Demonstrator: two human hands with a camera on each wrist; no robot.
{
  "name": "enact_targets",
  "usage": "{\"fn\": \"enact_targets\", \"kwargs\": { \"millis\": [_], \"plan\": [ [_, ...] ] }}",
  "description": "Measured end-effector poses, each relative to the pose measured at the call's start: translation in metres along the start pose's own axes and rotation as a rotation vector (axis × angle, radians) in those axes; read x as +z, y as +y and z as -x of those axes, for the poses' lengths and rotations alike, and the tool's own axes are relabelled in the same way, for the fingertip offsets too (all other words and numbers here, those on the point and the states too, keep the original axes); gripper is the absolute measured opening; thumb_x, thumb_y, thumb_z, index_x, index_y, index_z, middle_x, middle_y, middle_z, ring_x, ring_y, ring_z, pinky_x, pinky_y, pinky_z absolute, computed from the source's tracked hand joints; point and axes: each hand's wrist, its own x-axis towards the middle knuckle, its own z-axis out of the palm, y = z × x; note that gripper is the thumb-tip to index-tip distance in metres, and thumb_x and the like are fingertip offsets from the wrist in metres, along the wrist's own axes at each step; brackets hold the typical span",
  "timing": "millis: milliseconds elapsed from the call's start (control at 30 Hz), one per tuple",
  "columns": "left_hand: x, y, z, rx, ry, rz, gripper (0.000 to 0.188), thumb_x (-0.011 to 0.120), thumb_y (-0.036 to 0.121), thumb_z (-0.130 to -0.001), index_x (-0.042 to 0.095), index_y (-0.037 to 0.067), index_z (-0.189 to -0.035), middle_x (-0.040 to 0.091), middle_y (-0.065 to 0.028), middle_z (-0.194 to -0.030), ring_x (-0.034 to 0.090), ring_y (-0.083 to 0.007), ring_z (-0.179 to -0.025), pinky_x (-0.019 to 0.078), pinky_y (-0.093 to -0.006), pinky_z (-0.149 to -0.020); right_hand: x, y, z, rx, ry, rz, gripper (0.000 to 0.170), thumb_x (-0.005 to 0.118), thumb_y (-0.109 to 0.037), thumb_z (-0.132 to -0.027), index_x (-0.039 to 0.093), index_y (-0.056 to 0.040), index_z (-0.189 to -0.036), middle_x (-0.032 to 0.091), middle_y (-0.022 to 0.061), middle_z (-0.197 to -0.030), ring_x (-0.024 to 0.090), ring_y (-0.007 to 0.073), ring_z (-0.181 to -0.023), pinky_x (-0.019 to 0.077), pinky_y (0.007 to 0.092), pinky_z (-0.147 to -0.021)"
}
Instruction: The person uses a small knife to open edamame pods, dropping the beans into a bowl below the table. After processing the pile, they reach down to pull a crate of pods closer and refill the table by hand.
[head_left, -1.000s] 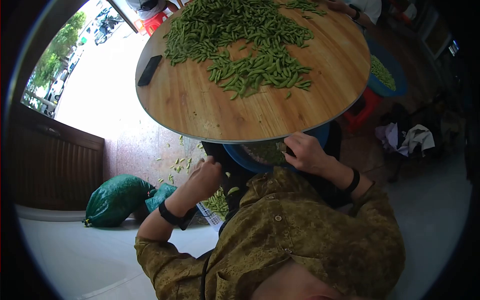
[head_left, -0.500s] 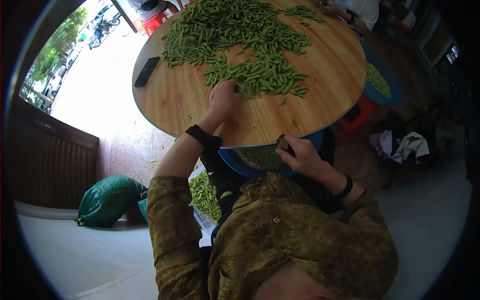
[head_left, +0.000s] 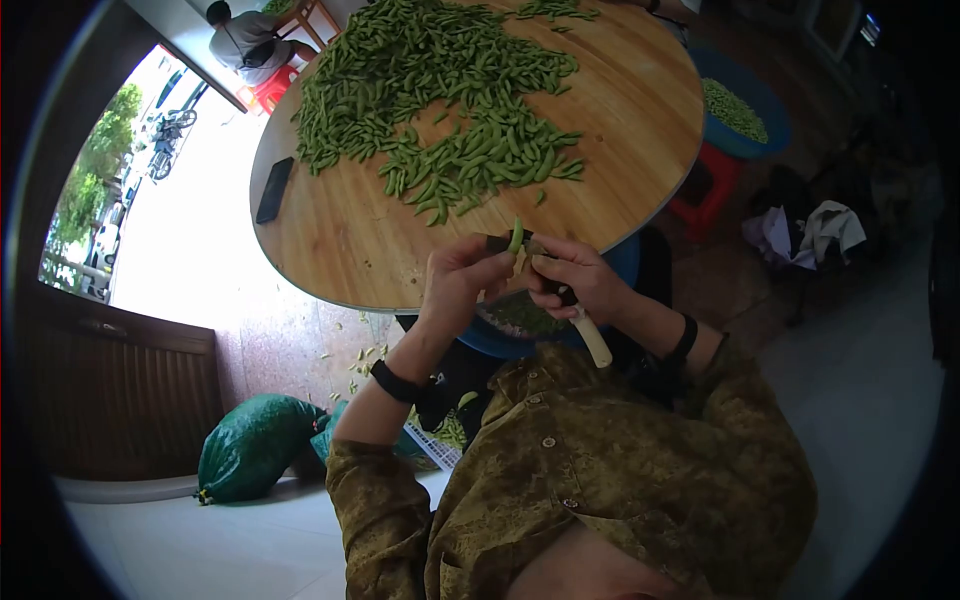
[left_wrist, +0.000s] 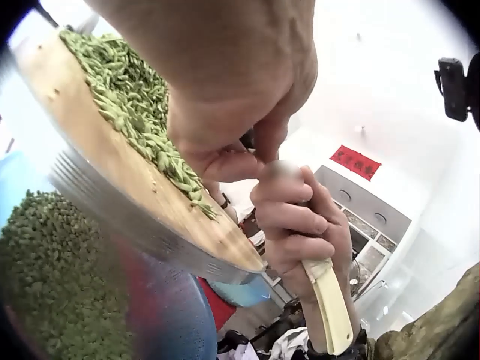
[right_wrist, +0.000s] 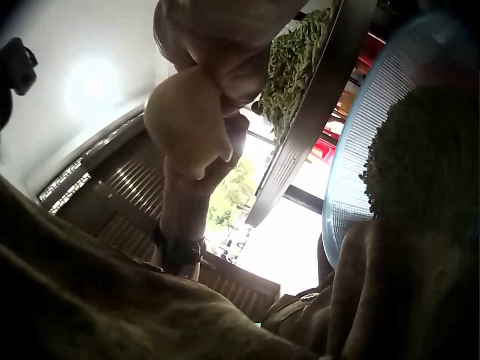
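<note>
Just off the near edge of a round wooden table (head_left: 630, 120), both hands meet. My left hand (head_left: 460, 280) pinches a green soybean pod (head_left: 516, 235) between thumb and fingers, its tip pointing up. My right hand (head_left: 580, 285) has its fingers curled round a tool with a cream handle (head_left: 594, 343) that sticks out below the fist; the working end is hidden by the fingers. In the left wrist view the handle (left_wrist: 332, 311) hangs from the curled fingers. A large heap of pods (head_left: 420, 80) covers the far part of the table.
Below the hands, a blue basin (head_left: 628, 262) holds shelled beans (left_wrist: 52, 262). A black phone (head_left: 274, 190) lies at the table's left. Another basin (head_left: 780, 130) stands on a red stool (head_left: 715, 190). At lower left are a green sack (head_left: 255, 445) and a white basket (head_left: 437, 450) of pods.
My left hand went from beside the lap to the pods on the table, then back to the right hand with one pod. The right hand turned, bringing the cream handle into view.
</note>
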Motion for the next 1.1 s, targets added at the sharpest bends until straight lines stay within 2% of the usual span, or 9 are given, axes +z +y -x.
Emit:
{"fn": "enact_targets", "kwargs": {
  "millis": [267, 433, 633, 733, 800, 933, 1000, 1033, 1100],
  "plan": [
    [-0.002, -0.007, -0.004, 0.038, -0.036, 0.006, 0.006, 0.067, 0.004, -0.081, 0.063, -0.001, -0.083, 0.059, -0.0006, -0.066, 0.051, -0.0070, -0.054, 0.0370, -0.0218, -0.048, 0.000, -0.003, 0.006, -0.001, -0.085, -0.090, 0.036, 0.038, -0.013, -0.100, 0.035, -0.0011, -0.134, 0.046, 0.0056, -0.084, 0.044, 0.0085, -0.060, 0.0369, 0.0180, -0.043],
    [-0.002, -0.008, -0.003, 0.063, -0.031, -0.027, 0.007, 0.068, 0.004, -0.081, 0.064, -0.001, -0.084, 0.059, 0.0001, -0.065, 0.051, -0.0064, -0.054, 0.0371, -0.0214, -0.049, 0.000, 0.001, 0.007, -0.020, -0.039, -0.084, 0.027, 0.043, -0.012, -0.098, 0.046, -0.0037, -0.124, 0.049, 0.0016, -0.081, 0.044, 0.0050, -0.056, 0.0350, 0.0167, -0.041],
    [-0.003, -0.013, -0.002, 0.132, -0.012, 0.003, 0.008, 0.067, 0.004, -0.082, 0.064, 0.000, -0.088, 0.061, -0.0005, -0.068, 0.054, -0.0070, -0.057, 0.0388, -0.0205, -0.050, 0.009, -0.003, 0.008, -0.037, 0.046, 0.011, 0.032, 0.044, -0.008, -0.095, 0.047, -0.0034, -0.127, 0.048, 0.0014, -0.077, 0.043, 0.0045, -0.053, 0.0344, 0.0169, -0.040],
    [-0.015, -0.024, -0.009, 0.012, -0.175, 0.178, 0.008, 0.065, 0.006, -0.084, 0.063, 0.002, -0.092, 0.062, -0.0029, -0.072, 0.057, -0.0092, -0.059, 0.0406, -0.0208, -0.049, 0.006, -0.003, 0.008, 0.015, -0.011, -0.094, 0.029, 0.044, -0.009, -0.095, 0.048, -0.0029, -0.124, 0.049, 0.0020, -0.078, 0.042, 0.0047, -0.052, 0.0338, 0.0166, -0.040],
    [-0.017, -0.030, -0.009, -0.134, -0.357, 0.534, 0.008, 0.061, 0.008, -0.087, 0.061, 0.004, -0.094, 0.063, -0.0055, -0.075, 0.059, -0.0113, -0.059, 0.0422, -0.0216, -0.049, 0.003, 0.000, 0.007, 0.051, -0.068, -0.197, 0.028, 0.044, -0.009, -0.096, 0.049, -0.0027, -0.123, 0.048, 0.0021, -0.078, 0.041, 0.0049, -0.051, 0.0333, 0.0165, -0.039],
    [-0.014, -0.035, -0.005, -0.153, -0.593, 0.748, 0.010, 0.059, 0.011, -0.090, 0.060, 0.005, -0.097, 0.061, -0.0061, -0.075, 0.060, -0.0122, -0.061, 0.0433, -0.0225, -0.048, 0.000, 0.002, 0.009, 0.130, -0.197, -0.406, 0.027, 0.042, -0.012, -0.097, 0.049, -0.0052, -0.122, 0.047, 0.0016, -0.078, 0.038, 0.0053, -0.051, 0.0320, 0.0158, -0.039],
    [-0.008, -0.031, -0.003, -0.186, -0.327, 0.643, 0.010, 0.062, 0.010, -0.088, 0.059, 0.003, -0.096, 0.060, -0.0037, -0.074, 0.059, -0.0133, -0.060, 0.0425, -0.0250, -0.047, 0.001, 0.000, 0.007, 0.145, -0.123, -0.459, 0.027, 0.042, -0.013, -0.097, 0.049, -0.0070, -0.123, 0.046, 0.0012, -0.078, 0.038, 0.0053, -0.052, 0.0318, 0.0156, -0.039],
    [-0.008, -0.030, -0.003, -0.185, -0.328, 0.644, 0.010, 0.062, 0.010, -0.088, 0.059, 0.003, -0.096, 0.060, -0.0037, -0.074, 0.059, -0.0133, -0.060, 0.0425, -0.0250, -0.047, 0.001, -0.001, 0.006, 0.159, -0.048, -0.514, 0.028, 0.043, -0.014, -0.097, 0.048, -0.0088, -0.124, 0.046, 0.0008, -0.078, 0.037, 0.0052, -0.053, 0.0316, 0.0154, -0.039],
    [-0.009, -0.024, -0.001, 0.315, -0.090, -0.331, 0.016, 0.066, 0.010, -0.085, 0.057, 0.000, -0.094, 0.058, -0.0046, -0.072, 0.058, -0.0154, -0.059, 0.0431, -0.0300, -0.048, 0.001, 0.002, 0.007, 0.180, -0.035, -0.517, 0.028, 0.043, -0.014, -0.097, 0.048, -0.0102, -0.125, 0.046, 0.0004, -0.078, 0.037, 0.0051, -0.054, 0.0316, 0.0152, -0.040]
  ]
}}
